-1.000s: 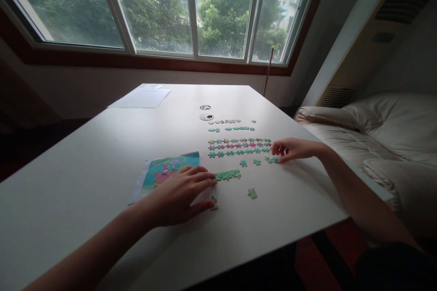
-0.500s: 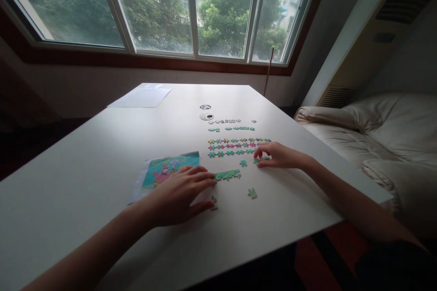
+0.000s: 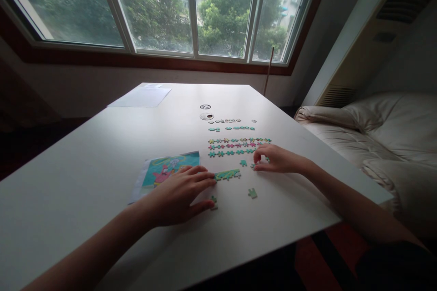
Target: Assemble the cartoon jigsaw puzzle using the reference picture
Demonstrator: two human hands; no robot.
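The puzzle strip (image 3: pixel 227 175) lies between the spread left hand (image 3: pixel 184 195) and right hand (image 3: pixel 278 158), seemingly pinching a piece (image 3: pixel 252 166).

Left hand (image 3: pixel 186 194) hides lower right part of picture card (image 3: pixel 155 175); thumb covers part of green piece (image 3: pixel 214 208). Left end of joined green strip (image 3: pixel 228 174) meets fingertips, exact edge unclear.

Right hand (image 3: pixel 278 159) hides right end of teal row (image 3: pixel 230 153) and part of small piece (image 3: pixel 252 166); pinched or merely touched, cannot tell.

Prints on farthest row (image 3: pixel 227 121) too small. Marks on white sheet (image 3: pixel 139 98), upper left, unreadable. Sofa (image 3: pixel 403 118) cut by right edge, window (image 3: pixel 157 9) by top edge.
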